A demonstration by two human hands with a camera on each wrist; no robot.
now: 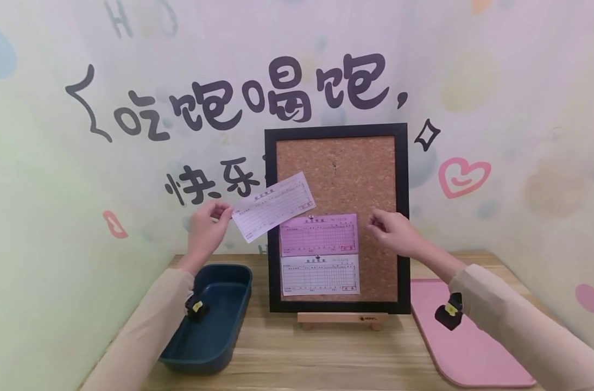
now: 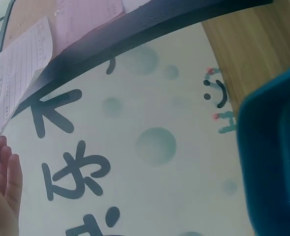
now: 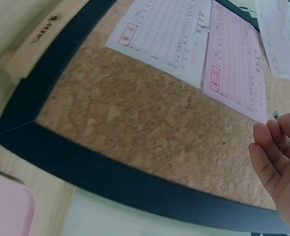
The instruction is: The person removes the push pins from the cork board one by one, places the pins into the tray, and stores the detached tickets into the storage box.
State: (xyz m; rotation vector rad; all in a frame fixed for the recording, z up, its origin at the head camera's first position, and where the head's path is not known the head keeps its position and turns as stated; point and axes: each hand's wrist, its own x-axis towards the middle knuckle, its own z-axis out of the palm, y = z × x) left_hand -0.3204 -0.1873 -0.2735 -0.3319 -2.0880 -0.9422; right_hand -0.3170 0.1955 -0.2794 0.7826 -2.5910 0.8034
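My left hand (image 1: 210, 227) pinches the left end of a white receipt slip (image 1: 275, 207), which tilts up to the right and overlaps the left frame edge of the corkboard (image 1: 336, 179) in the head view. Between the fingertips of my right hand (image 1: 393, 231) is a small clear pushpin (image 3: 276, 115), held near the board's right side. A pink receipt slip (image 1: 318, 239) is pinned to the cork, with a white pinned slip (image 1: 320, 277) directly below it. Each has a pushpin (image 1: 311, 218) at its top edge.
The black-framed board leans on a small wooden stand (image 1: 343, 319) on the wooden table (image 1: 326, 358). To the left is a dark blue basin (image 1: 204, 347); to the right lies a pink tray (image 1: 478, 353). A wall (image 1: 522, 81) with lettering rises behind.
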